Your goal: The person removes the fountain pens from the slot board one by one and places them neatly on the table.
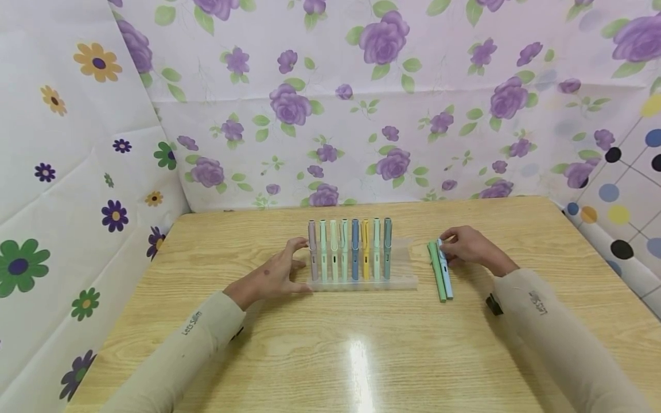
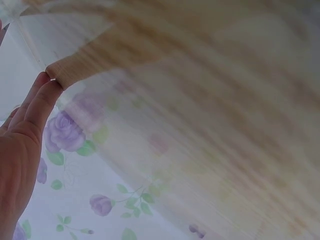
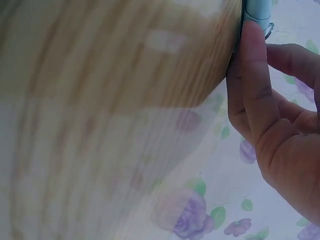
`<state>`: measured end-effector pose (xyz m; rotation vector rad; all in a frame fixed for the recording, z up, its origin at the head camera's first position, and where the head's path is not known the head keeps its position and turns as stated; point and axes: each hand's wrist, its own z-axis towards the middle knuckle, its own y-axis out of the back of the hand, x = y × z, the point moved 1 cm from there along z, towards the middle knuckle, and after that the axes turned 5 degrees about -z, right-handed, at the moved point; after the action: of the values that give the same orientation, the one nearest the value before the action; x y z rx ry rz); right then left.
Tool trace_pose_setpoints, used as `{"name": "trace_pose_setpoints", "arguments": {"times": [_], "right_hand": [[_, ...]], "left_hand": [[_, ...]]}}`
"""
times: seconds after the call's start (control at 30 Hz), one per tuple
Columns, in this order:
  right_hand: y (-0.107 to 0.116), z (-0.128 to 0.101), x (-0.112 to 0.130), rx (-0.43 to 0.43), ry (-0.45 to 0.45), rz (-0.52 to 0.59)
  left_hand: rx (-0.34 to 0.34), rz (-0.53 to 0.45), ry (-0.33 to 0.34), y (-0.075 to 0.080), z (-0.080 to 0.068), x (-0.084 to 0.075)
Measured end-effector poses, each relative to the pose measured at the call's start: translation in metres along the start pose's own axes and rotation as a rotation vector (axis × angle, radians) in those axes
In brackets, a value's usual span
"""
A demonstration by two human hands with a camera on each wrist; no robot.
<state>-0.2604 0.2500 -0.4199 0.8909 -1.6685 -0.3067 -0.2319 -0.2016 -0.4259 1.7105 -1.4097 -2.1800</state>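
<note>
A clear pen stand (image 1: 408, 282) holds several capped pens side by side, among them a mauve pen (image 1: 312, 258), a dark blue pen (image 1: 355, 258), a yellow pen (image 1: 366, 258) and a teal pen (image 1: 387, 258). At the stand's left end is my left hand (image 1: 276, 272), thumb and fingers spread, touching its edge; the left wrist view shows those fingers fairly straight. To the right of the stand, a green pen (image 1: 436, 272) and a light blue pen (image 1: 445, 275) lie together on the table. My right hand (image 1: 467, 246) pinches the light blue pen near its far end.
All of this is on a wooden table (image 1: 310, 350), whose back edge meets a flowered sheet (image 1: 330, 115). A sheet with bright daisies (image 1: 77, 172) hangs on the left, a dotted one (image 1: 619, 229) on the right. The stand's right end bears no pens.
</note>
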Motion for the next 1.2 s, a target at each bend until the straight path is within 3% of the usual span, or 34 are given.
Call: {"name": "trace_pose_setpoints", "arguments": {"times": [0.83, 0.93, 1.2], "right_hand": [[-0.001, -0.001, 0.0, 0.006, -0.026, 0.039], [0.004, -0.002, 0.001, -0.008, -0.026, -0.004], [0.017, -0.006, 0.022, -0.041, 0.038, -0.011]], "left_hand": [[-0.002, -0.002, -0.009, -0.001, 0.0, 0.001], [-0.005, 0.0, -0.008, -0.001, 0.0, 0.001], [-0.01, 0.003, -0.006, 0.0, 0.0, 0.0]]}}
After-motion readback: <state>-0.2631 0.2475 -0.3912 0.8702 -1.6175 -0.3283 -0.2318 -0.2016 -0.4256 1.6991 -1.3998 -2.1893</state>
